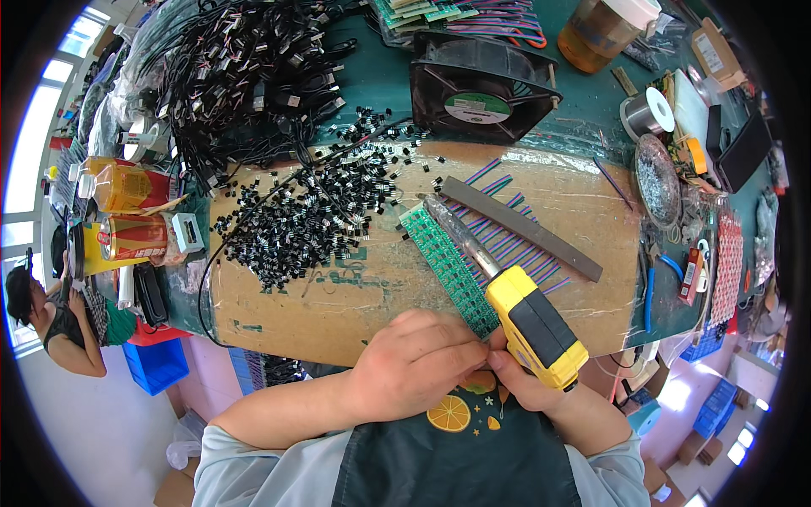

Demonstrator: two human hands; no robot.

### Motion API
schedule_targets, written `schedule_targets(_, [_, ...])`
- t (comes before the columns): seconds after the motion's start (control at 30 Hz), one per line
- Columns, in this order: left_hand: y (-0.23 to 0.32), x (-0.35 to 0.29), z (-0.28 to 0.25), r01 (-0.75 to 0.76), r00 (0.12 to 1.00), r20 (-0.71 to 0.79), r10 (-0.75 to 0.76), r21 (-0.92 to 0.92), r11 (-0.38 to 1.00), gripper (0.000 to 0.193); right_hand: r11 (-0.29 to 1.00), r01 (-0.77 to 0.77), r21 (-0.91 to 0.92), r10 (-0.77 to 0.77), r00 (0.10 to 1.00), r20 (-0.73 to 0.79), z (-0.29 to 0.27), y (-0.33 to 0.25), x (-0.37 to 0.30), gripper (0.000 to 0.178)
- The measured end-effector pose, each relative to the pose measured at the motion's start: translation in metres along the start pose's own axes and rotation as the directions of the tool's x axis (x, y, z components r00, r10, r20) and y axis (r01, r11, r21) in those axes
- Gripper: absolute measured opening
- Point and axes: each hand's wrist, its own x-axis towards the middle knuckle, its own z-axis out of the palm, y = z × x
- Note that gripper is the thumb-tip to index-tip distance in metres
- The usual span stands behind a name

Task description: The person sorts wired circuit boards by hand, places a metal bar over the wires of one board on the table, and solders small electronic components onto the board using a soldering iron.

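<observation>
My left hand [418, 363] is closed, its fingertips pressed together beside the near end of a long green circuit board [452, 270]. What is between those fingers is hidden. Against them sits the thumb of my right hand [524, 384]. That hand is under and around a yellow-and-black soldering gun [541, 325], its other fingers mostly out of sight. The gun's dark tip slants away over the far end of the board. Purple and teal wires [524, 245] fan out to the right of the board, with a flat grey-brown bar [524, 228] lying across them.
Small black components [296, 220] are heaped on the brown work board [338, 313], left of centre. Behind them are bundled black cables [245, 76] and a black fan [481, 89]. A solder spool [649, 112] stands far right; a drink can [135, 237] lies at left. Another person [72, 325] is at far left.
</observation>
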Motion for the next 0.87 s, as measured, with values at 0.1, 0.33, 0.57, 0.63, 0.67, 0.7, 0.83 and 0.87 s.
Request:
schedule_targets(0.1, [-0.004, 0.001, -0.005, 0.013, 1.0, 0.002, -0.013, -0.019, 1.0, 0.028, 0.996, -0.028, 0.086, 0.028, 1.0, -0.003, 0.001, 0.0, 0.0, 0.038])
schedule_targets(0.33, [-0.004, 0.003, -0.006, 0.003, 1.0, 0.021, -0.003, 0.012, 1.0, 0.028, 0.996, 0.051, 0.079, -0.055, 0.997, 0.056, -0.003, -0.002, 0.008, 0.036])
schedule_targets(0.57, [-0.006, 0.006, -0.006, -0.021, 0.999, 0.034, 0.021, -0.011, 1.0, 0.027, 0.998, 0.054, -0.031, -0.052, 0.998, 0.046, -0.001, 0.005, 0.004, 0.043])
schedule_targets(0.63, [-0.008, 0.005, -0.005, -0.017, 0.999, 0.041, 0.017, -0.01, 1.0, 0.027, 0.996, 0.059, 0.065, -0.06, 0.998, 0.018, 0.001, 0.007, 0.005, 0.041])
schedule_targets(0.67, [-0.009, 0.004, -0.006, -0.016, 0.999, 0.046, 0.017, -0.014, 1.0, 0.027, 0.996, 0.058, 0.066, -0.059, 0.998, 0.019, 0.001, 0.005, 0.005, 0.041])
schedule_targets(0.7, [-0.009, 0.005, -0.008, -0.014, 0.999, 0.046, 0.015, -0.013, 1.0, 0.027, 0.998, 0.027, 0.051, -0.028, 0.999, 0.026, 0.0, 0.002, 0.005, 0.038])
schedule_targets(0.83, [-0.022, 0.007, -0.023, 0.1, 0.995, -0.031, -0.097, 0.162, 0.982, 0.028, 0.974, -0.087, 0.207, 0.065, 0.991, 0.114, -0.009, 0.004, 0.002, 0.031])
schedule_targets(0.87, [-0.029, 0.009, -0.03, 0.19, 0.981, -0.096, -0.17, 0.263, 0.946, 0.027, 0.974, -0.089, 0.209, 0.066, 0.991, 0.114, -0.009, 0.004, 0.002, 0.031])
